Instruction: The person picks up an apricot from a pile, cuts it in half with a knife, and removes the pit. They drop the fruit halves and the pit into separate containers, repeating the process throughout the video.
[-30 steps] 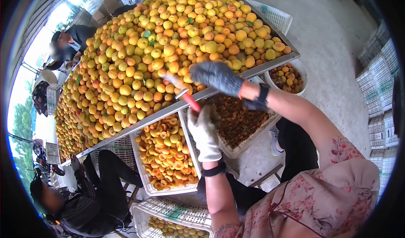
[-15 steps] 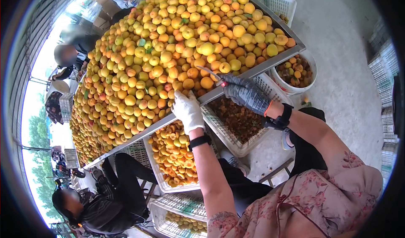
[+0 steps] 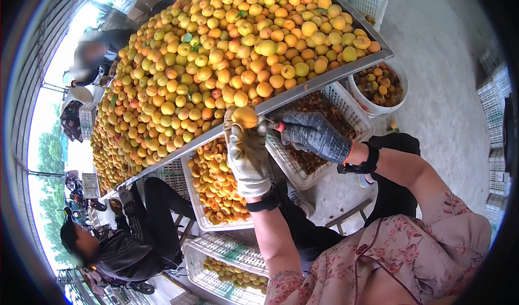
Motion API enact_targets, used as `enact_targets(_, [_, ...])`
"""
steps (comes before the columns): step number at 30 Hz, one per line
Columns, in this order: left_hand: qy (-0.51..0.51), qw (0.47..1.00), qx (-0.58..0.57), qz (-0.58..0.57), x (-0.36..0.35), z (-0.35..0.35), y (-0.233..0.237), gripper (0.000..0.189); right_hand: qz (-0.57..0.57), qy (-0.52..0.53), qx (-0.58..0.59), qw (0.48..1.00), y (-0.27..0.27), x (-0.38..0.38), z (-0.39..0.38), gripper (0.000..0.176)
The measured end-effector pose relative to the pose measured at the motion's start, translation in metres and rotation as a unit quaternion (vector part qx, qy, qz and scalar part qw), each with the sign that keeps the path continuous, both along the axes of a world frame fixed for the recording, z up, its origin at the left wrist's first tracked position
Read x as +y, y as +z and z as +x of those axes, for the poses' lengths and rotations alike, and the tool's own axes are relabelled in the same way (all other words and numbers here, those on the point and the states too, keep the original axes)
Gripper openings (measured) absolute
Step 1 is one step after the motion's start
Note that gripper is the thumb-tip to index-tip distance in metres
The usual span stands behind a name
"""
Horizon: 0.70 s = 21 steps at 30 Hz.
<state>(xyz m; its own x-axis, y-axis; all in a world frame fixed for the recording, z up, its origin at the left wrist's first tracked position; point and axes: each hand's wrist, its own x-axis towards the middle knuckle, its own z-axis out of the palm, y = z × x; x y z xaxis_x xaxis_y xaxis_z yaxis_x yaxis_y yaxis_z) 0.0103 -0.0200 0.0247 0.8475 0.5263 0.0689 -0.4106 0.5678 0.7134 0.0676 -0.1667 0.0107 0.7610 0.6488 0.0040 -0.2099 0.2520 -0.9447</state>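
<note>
Head view. Left hand (image 3: 247,155), pale glove, fingers curled shut around one apricot (image 3: 245,117), raised at the fingertips. The apricot sits just off the near edge of the table (image 3: 303,92), over the seam between the two crates below it.

Right hand (image 3: 314,135), dark grey knit glove, fingers closed tight on a knife (image 3: 278,126). Red handle shows at the fist and the tip points at the apricot; can't tell whether the blade touches it. The two hands are just beside each other, almost touching.

The table is a tilted metal-rimmed tray heaped with whole yellow-orange apricots right up to its near edge.

Under the near edge:
- halves crate (image 3: 188,182), white, full of cut apricot halves, below the left hand
- pit crate (image 3: 355,112), white, brown pits inside, under the right hand
- bucket (image 3: 373,109), white, off the table's right corner, with darker, mottled fruit in it
- lower crate (image 3: 201,252), near the bottom of the frame, some apricots inside

A seated person (image 3: 127,248) in dark clothes at the table's left end. Another person (image 3: 93,56), blurred, at the far left side.
</note>
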Motion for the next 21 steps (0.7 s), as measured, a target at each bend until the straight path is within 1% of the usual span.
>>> enact_targets(1, [0.006, 1.0, 0.012, 0.001, -0.002, -0.003, 0.001, 0.042, -0.003, -0.016, -0.069, 0.997, -0.006, 0.002, -0.002, 0.025])
enact_targets(2, [0.013, 1.0, 0.024, 0.0, -0.003, -0.007, 0.002, 0.043, -0.006, -0.022, -0.106, 0.994, -0.01, 0.003, -0.004, 0.025])
enact_targets(3, [0.0, 0.999, 0.011, 0.041, 0.001, -0.012, -0.002, 0.042, -0.008, -0.029, -0.143, 0.989, -0.012, 0.003, -0.007, 0.025])
enact_targets(6, [0.012, 0.999, 0.017, 0.033, 0.007, -0.021, -0.001, 0.039, -0.069, -0.02, -0.149, 0.986, 0.004, 0.005, -0.018, 0.024])
enact_targets(8, [0.02, 0.999, 0.017, 0.033, 0.012, -0.026, -0.004, 0.036, -0.108, -0.046, -0.28, 0.953, 0.01, 0.007, -0.023, 0.023])
enact_targets(10, [0.028, 0.999, 0.019, 0.03, 0.015, -0.029, -0.005, 0.034, -0.115, -0.044, -0.28, 0.952, 0.006, 0.014, -0.026, 0.023])
enact_targets(12, [0.046, 0.996, 0.056, 0.046, 0.017, -0.032, -0.003, 0.032, -0.121, -0.044, -0.278, 0.952, 0.003, 0.019, -0.03, 0.022])
enact_targets(14, [0.058, 0.996, 0.053, 0.049, 0.017, -0.032, -0.002, 0.031, -0.109, -0.066, -0.307, 0.943, 0.002, 0.022, -0.033, 0.022])
enact_targets(18, [0.07, 0.994, 0.057, 0.055, 0.017, -0.033, -0.004, 0.028, -0.133, -0.065, -0.301, 0.942, 0.003, 0.028, -0.033, 0.022])
enact_targets(20, [0.106, 0.989, 0.072, 0.071, 0.012, -0.034, -0.002, 0.026, -0.097, -0.023, -0.314, 0.944, -0.002, 0.029, -0.029, 0.022])
enact_targets(21, [0.141, 0.966, 0.127, 0.176, 0.012, -0.034, -0.006, 0.024, -0.099, -0.023, -0.311, 0.945, -0.009, 0.032, -0.028, 0.022])
